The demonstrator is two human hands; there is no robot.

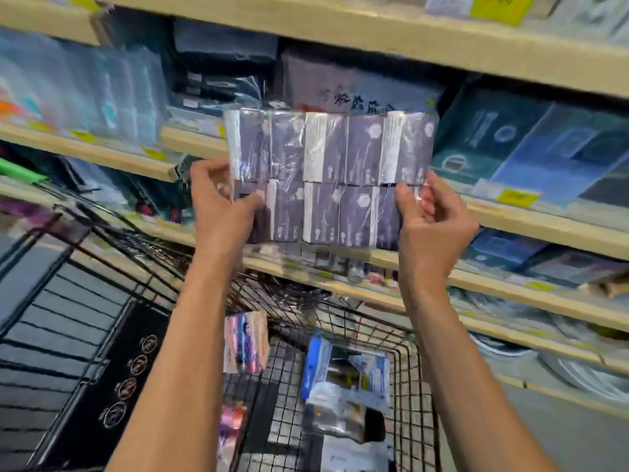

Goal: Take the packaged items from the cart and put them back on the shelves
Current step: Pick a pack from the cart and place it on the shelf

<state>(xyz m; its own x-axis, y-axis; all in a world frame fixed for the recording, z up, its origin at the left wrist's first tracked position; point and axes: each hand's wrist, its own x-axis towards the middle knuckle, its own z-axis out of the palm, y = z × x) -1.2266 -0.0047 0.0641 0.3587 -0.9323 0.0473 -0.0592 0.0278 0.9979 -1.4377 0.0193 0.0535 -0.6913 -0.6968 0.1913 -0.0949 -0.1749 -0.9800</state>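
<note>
A shrink-wrapped bundle of small purple boxes (332, 172), two rows high, is held upright in front of the shelves (476, 56). My left hand (221, 202) grips its lower left corner and my right hand (430, 216) grips its lower right edge. Below my arms stands the black wire cart (405, 379). In it lie a pink packet (245, 342), a blue-and-white packet (343, 369) and a clear bagged item (340, 420).
Wooden shelves hold blue flat boxes (531, 148) on the right, clear plastic packs (85, 86) on the left and dark folded packs (221, 66) behind the bundle. Yellow price tags (517, 198) sit on the shelf edges. The cart's black flap (112, 386) is at the lower left.
</note>
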